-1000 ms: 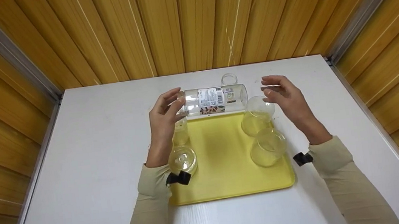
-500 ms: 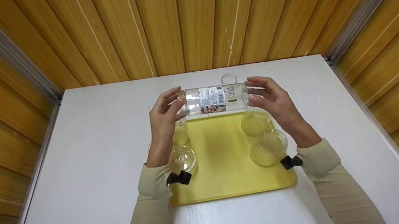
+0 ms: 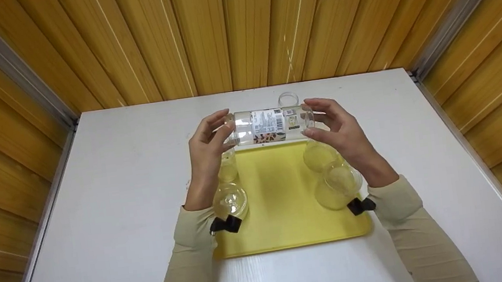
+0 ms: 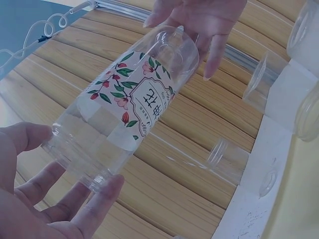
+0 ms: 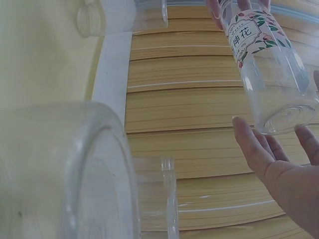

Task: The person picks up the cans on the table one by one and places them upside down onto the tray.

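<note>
A clear plastic jar lies on its side in the air above the far edge of a yellow tray. Its label shows a barcode in the head view; the left wrist view shows the jar's red flowers and green leaves. My left hand holds the rimmed end, thumb on the near side and fingers behind. Around the base end, my right hand grips with thumb and fingers. From the right wrist, the jar's round base faces my right hand.
Clear jars stand along both tray sides: one far left, one near left, one far right, one near right. Behind the held jar, a clear ring-like piece sits on the white table. Wood-patterned walls surround it.
My right hand has come leftward from apart and taken hold of the jar's base end. The left hand and the jar have stayed nearly in place.
</note>
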`<state>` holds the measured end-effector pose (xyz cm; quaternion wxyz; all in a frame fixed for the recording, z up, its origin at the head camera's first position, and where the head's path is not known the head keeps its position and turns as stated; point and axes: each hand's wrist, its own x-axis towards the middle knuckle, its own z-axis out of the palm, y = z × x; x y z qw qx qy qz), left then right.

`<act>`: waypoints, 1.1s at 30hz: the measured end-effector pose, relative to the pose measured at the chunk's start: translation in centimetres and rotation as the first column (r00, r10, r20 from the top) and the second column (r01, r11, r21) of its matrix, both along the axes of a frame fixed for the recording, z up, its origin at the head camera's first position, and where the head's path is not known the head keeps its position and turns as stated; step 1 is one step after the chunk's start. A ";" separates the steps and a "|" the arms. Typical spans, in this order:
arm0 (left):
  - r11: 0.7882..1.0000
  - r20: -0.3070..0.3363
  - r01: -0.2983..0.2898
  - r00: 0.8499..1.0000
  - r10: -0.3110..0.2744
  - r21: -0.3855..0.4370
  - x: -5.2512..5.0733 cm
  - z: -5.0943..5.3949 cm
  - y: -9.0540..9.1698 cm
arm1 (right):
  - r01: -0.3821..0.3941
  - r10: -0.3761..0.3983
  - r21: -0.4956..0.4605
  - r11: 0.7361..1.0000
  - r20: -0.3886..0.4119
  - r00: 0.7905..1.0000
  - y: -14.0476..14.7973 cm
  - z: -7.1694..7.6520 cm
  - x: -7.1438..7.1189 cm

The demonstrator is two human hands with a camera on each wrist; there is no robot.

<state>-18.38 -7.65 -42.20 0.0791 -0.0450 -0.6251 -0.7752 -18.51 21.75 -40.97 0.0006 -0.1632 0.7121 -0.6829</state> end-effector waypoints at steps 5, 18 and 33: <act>1.000 0.004 0.000 1.000 0.000 -0.009 0.0 0.1 0.0 | -0.012 0.012 -0.021 1.000 -0.001 1.000 0.0 0.0 -0.1; 1.000 0.021 0.002 1.000 -0.002 -0.030 -0.1 0.4 -0.1 | -0.010 0.010 -0.030 1.000 -0.011 1.000 0.1 0.1 -0.2; 0.997 -0.020 0.024 0.999 -0.025 -0.076 -0.1 0.4 -1.1 | 0.004 -0.005 -0.029 1.000 -0.020 1.000 -0.1 0.5 0.0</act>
